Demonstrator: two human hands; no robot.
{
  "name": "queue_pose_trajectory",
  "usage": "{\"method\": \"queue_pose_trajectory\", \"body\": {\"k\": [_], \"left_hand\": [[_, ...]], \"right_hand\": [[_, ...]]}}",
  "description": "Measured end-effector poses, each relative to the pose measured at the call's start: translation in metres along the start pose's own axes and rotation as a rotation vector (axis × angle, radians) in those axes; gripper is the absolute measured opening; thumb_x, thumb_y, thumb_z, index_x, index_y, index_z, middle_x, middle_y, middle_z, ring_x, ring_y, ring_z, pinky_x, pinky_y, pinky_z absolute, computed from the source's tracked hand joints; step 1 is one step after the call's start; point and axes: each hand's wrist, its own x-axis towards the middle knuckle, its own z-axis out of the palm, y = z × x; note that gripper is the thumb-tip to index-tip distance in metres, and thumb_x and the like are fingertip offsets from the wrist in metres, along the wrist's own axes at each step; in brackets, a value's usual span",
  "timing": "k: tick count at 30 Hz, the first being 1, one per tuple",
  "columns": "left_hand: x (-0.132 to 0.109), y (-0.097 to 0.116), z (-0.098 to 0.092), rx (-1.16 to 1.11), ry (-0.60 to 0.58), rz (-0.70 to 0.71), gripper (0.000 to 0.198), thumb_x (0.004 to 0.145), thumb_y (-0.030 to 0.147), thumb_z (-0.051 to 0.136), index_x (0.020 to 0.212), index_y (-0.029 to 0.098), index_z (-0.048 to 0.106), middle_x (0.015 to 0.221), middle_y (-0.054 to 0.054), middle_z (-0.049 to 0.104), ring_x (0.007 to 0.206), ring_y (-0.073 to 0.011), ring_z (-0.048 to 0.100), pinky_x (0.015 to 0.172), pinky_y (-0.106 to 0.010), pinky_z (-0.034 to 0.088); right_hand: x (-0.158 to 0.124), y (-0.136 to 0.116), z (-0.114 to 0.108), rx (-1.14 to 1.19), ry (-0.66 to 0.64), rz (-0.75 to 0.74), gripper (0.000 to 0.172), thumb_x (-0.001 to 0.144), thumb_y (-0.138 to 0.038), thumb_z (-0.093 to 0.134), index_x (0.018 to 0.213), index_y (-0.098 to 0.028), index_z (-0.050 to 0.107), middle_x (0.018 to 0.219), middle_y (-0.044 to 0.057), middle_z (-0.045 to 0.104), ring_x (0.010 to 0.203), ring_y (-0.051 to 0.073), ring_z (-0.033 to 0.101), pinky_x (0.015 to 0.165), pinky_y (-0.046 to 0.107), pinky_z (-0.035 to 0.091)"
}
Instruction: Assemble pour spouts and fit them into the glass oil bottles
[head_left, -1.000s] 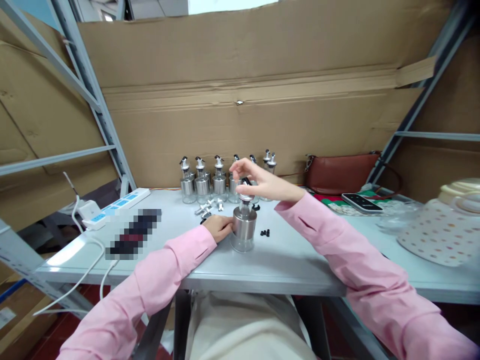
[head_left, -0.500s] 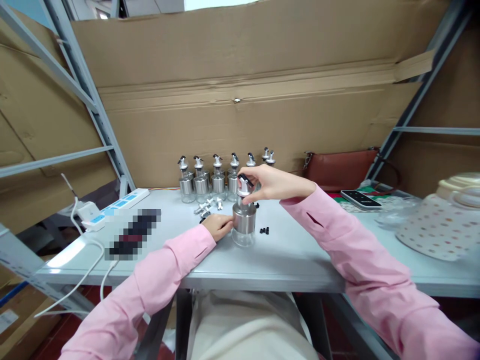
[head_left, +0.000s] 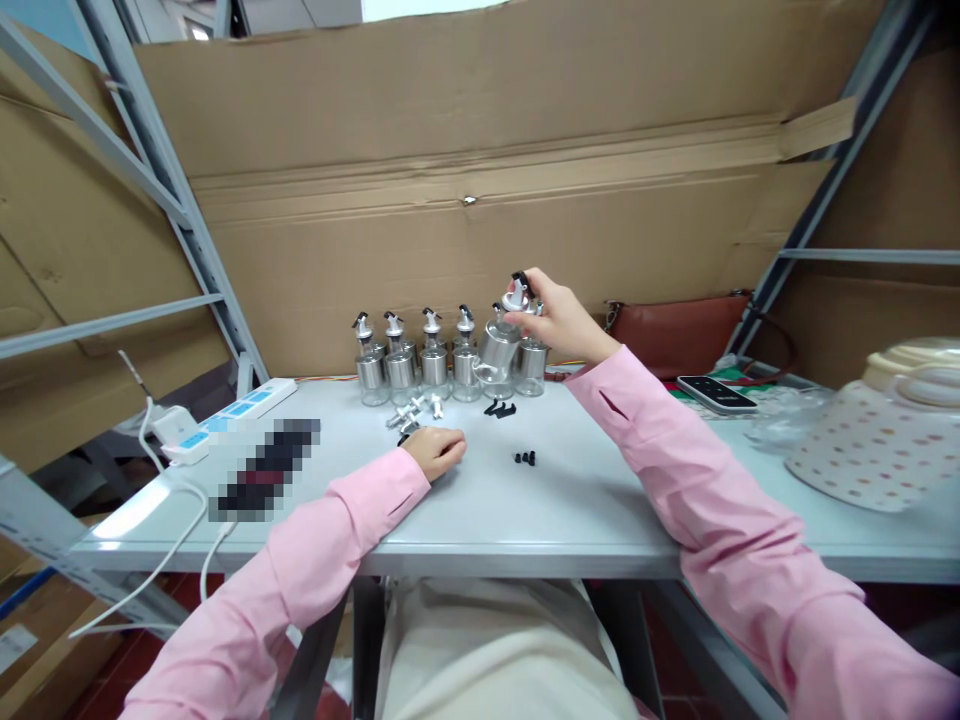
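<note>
My right hand (head_left: 559, 318) is closed on the pourer top of an oil bottle (head_left: 498, 345), a glass one with a steel sleeve and a black-flapped spout. The bottle hangs tilted, its base to the left, in front of the back row of similar bottles (head_left: 434, 362). Resting on the table, my left hand (head_left: 436, 453) is curled shut, and nothing shows in its fingers. Behind it lies a small heap of silvery spout pieces (head_left: 409, 412). Black flaps (head_left: 500, 409) lie below the held bottle, and small black stoppers (head_left: 525, 458) lie nearer the front.
A cardboard wall (head_left: 480, 240) closes off the back of the table (head_left: 585, 500). On the left are a power strip (head_left: 247, 402) and a blurred dark object (head_left: 266, 470) with white cables. A brown bag (head_left: 675, 335), a phone-like device (head_left: 716, 394) and a dotted container (head_left: 862, 440) stand right.
My right hand has lifted the oil bottle from beside my left hand and carried it back to the row, tilting it. The black flaps are now uncovered. My left hand stays in place.
</note>
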Motion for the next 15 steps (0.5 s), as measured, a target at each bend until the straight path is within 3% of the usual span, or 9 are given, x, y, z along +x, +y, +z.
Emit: {"method": "queue_pose_trajectory", "body": {"k": [6,15], "left_hand": [[0.001,0.0,0.001,0.017,0.006,0.003,0.031,0.086,0.031,0.03,0.065,0.017,0.047,0.058,0.001,0.048,0.057,-0.0109,0.045,0.059,-0.022,0.033],[0.001,-0.002,0.004,0.01,0.024,-0.006,0.031,0.086,0.032,0.03,0.065,0.017,0.046,0.058,0.001,0.048,0.057,-0.0108,0.044,0.059,-0.022,0.033]], "right_hand": [[0.001,0.021,0.005,-0.059,-0.071,0.018,0.033,0.069,-0.034,0.059,0.095,-0.017,0.049,0.082,0.003,0.057,0.067,0.015,0.051,0.055,0.027,0.043],[0.001,0.056,0.017,-0.209,-0.058,-0.007,0.034,0.07,-0.031,0.058,0.098,-0.014,0.05,0.09,0.008,0.061,0.078,0.02,0.054,0.073,0.032,0.04]]}}
